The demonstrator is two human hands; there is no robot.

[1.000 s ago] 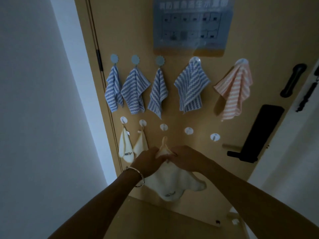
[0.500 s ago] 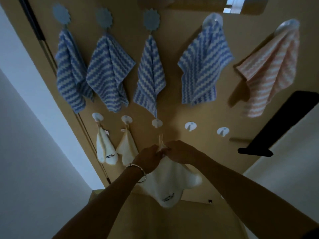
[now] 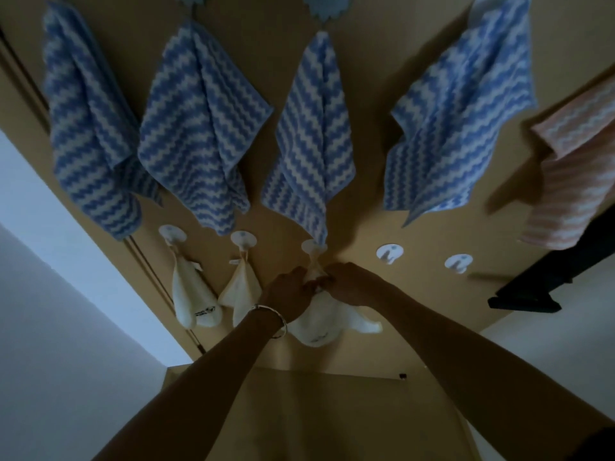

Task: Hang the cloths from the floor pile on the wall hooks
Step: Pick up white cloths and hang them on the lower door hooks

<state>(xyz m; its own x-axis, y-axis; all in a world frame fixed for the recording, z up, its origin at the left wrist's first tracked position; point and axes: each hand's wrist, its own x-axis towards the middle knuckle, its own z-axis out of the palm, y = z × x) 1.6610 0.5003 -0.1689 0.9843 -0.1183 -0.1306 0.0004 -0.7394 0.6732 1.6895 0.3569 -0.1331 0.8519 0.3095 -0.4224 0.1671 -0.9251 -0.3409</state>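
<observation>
A small cream cloth (image 3: 324, 322) hangs below my hands, its top corner stretched up to the third white hook (image 3: 312, 247) in the lower row. My left hand (image 3: 289, 292) and my right hand (image 3: 349, 282) both pinch the cloth's neck just under that hook. Two more cream cloths (image 3: 191, 299) (image 3: 241, 287) hang from the first two lower hooks. To the right, two white hooks (image 3: 389, 253) (image 3: 458, 263) carry nothing. Several blue zigzag cloths (image 3: 312, 141) and a pink one (image 3: 572, 181) hang in the upper row.
The hooks are stuck to a tan door (image 3: 416, 294). A dark door handle (image 3: 535, 287) juts out at the right. The door frame and a pale wall (image 3: 66, 327) lie to the left. The floor pile is out of view.
The view has moved in closer to the door. Both hands have raised the cream cloth, and its top corner now reaches the third lower hook.
</observation>
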